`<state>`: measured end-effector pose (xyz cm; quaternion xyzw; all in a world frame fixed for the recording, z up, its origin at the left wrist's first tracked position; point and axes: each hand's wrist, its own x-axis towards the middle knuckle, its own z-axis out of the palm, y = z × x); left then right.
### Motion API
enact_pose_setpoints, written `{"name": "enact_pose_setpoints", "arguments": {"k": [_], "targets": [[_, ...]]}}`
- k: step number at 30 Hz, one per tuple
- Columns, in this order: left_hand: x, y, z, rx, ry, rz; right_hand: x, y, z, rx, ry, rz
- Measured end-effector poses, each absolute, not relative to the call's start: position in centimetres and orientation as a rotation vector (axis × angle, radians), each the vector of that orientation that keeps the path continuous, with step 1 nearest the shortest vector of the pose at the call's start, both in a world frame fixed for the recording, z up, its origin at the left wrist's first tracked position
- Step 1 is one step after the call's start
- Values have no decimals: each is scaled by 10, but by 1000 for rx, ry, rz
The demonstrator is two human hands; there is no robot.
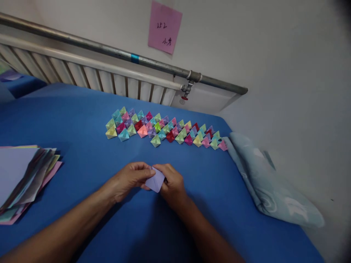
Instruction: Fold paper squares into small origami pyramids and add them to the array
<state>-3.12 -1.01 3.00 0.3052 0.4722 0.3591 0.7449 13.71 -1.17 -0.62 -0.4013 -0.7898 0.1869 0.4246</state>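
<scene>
A small folded piece of lilac paper (156,182) is held between my two hands, above the blue tabletop (109,233). My left hand (137,175) pinches its left corner, thumb lying on top. On the other side, my right hand (173,182) grips the right edge, with some of its fingers hidden behind the paper. Beyond my hands, several folded paper pieces (170,136) in many colours stand in close rows.
At the left lies a stack of coloured paper sheets (16,171). A folded pale green blanket (263,179) rests along the right edge. Behind the table are a white radiator (104,80), a metal pipe (90,44) and a pink note (164,27) on the wall.
</scene>
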Motion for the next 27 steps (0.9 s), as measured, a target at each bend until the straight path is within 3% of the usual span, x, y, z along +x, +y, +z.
{"name": "enact_pose_setpoints", "arguments": {"k": [16, 23, 27], "targets": [[-29, -12, 26, 704, 1045, 785, 130, -19, -7, -1096, -1701, 757], [-32, -12, 36, 717, 964, 747, 136, -18, -5, -1073, -1714, 555], [-32, -13, 39, 748, 863, 779, 139, -17, -1, -1000, -1668, 638]]}}
